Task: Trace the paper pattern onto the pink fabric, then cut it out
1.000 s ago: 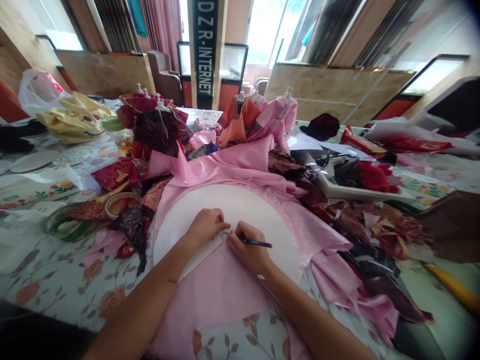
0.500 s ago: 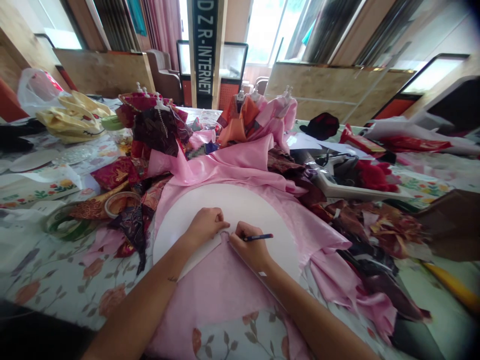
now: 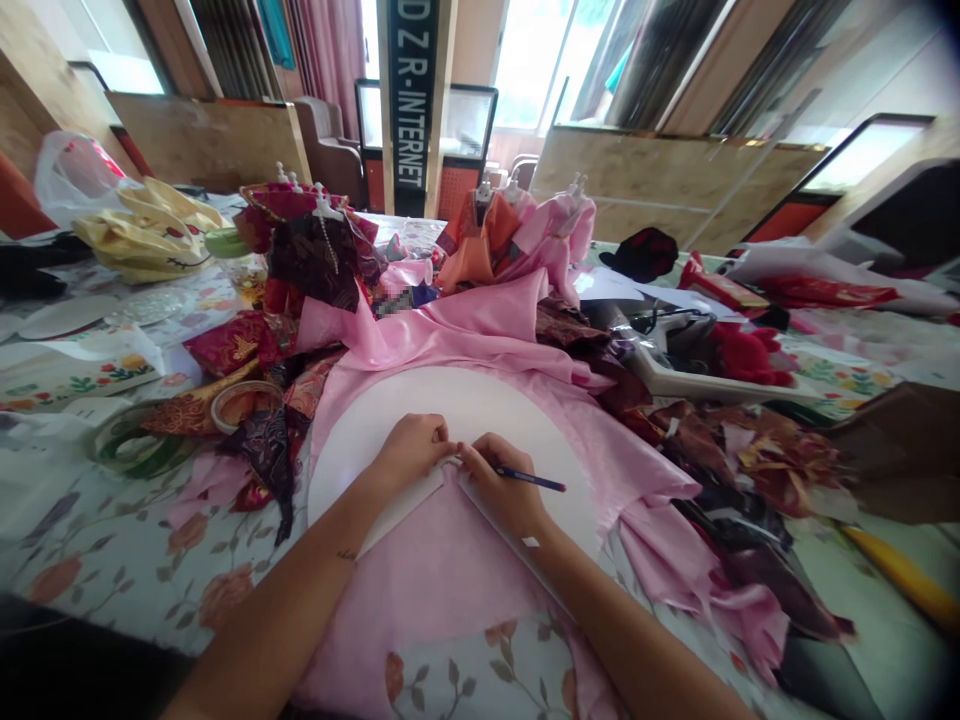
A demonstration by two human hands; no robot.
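Note:
A large white, rounded paper template (image 3: 517, 400) with a wedge-shaped gap at its near side lies on pink satin fabric (image 3: 465, 560). My left hand (image 3: 412, 450) is closed, thumb and forefinger pinched at the template's inner edge, at the tip of the gap. Right beside it, my right hand (image 3: 506, 485) is closed, with a dark blue pen (image 3: 532, 480) lying across between its fingers and pointing right. The thumb and fingertip of that hand meet the left fingertips at the notch. What is pinched just there is mostly hidden by the fingers.
Brocade scraps (image 3: 259, 450) and tape rolls (image 3: 135, 440) lie to the left. Dressed doll-like forms (image 3: 322, 240) stand at the back. At the right are a white tray (image 3: 720, 385), crumpled cloth scraps (image 3: 772, 450) and a brown paper bag (image 3: 900, 450).
My right hand's fingertips have moved up and left to meet the left fingertips. The pen has tilted, its outer end now lower and farther right. My left hand has hardly moved.

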